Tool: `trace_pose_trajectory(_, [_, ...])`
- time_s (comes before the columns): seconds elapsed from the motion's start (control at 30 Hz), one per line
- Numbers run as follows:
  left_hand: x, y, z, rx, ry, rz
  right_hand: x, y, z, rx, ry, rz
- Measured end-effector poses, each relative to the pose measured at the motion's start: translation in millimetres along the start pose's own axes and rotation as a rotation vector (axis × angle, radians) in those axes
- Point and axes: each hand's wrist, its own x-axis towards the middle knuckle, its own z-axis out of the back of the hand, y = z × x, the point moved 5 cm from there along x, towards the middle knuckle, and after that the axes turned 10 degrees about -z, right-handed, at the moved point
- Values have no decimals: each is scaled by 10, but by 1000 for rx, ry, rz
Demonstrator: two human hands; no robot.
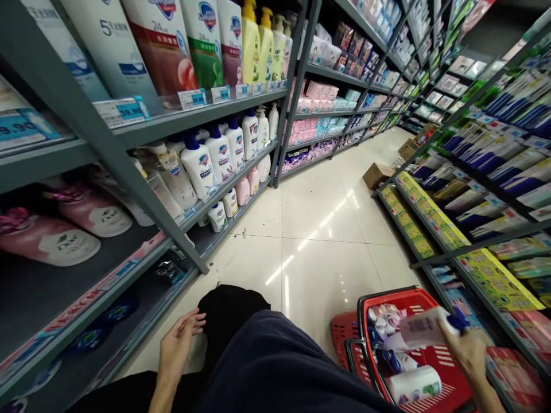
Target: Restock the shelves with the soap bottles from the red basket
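My right hand (467, 350) is closed round the neck end of a pump bottle (419, 328), which has a pale, see-through body and a dark blue top. The bottle lies nearly level over a red shopping basket (451, 367), a little blurred. Inside the basket are several bottles, among them a white bottle (415, 384) with a green mark, lying on its side. Beside my left leg hangs my left hand (183, 338), its fingers loosely stretched out and nothing in it. Part of the basket is cut off at the lower edge.
On the left, a grey shelf (202, 117) carries several white pump bottles (200, 166) with blue tops and pink bottles (66, 238) lying down. Packed shelves (482, 229) line the right side. A cardboard box (377, 175) stands on the shiny tiled floor (318, 229) ahead.
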Motion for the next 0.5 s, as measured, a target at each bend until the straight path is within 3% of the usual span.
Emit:
trace_pose_trajectory(0.07, [-128,-23,-100,-33,-8,7,202,468,320,119,-99,5])
trace_pose_trajectory(0.1, [-183,-79,-164,-41,0,1,274,809,435,190,-86,21])
trace_pose_trajectory(0.17, [-276,-297,-304,-44,24,-32,351,1656,588,333,-33,144])
trace_pose_trajectory(0.27, [-405,-876,-543,-65,65,-142,241,3050,527,610,195,374])
trace_pose_trajectory(0.37, [-535,-1633,-746,-115,92,-305,-311,4441,185,851,596,587])
trace_pose_trajectory(0.43, [-617,-2131,-759,-99,68,-443,-968,5311,-50,942,932,714])
trace_pose_trajectory(0.5, [-735,-2527,-624,-104,0,-560,-1815,6054,-172,949,1266,868])
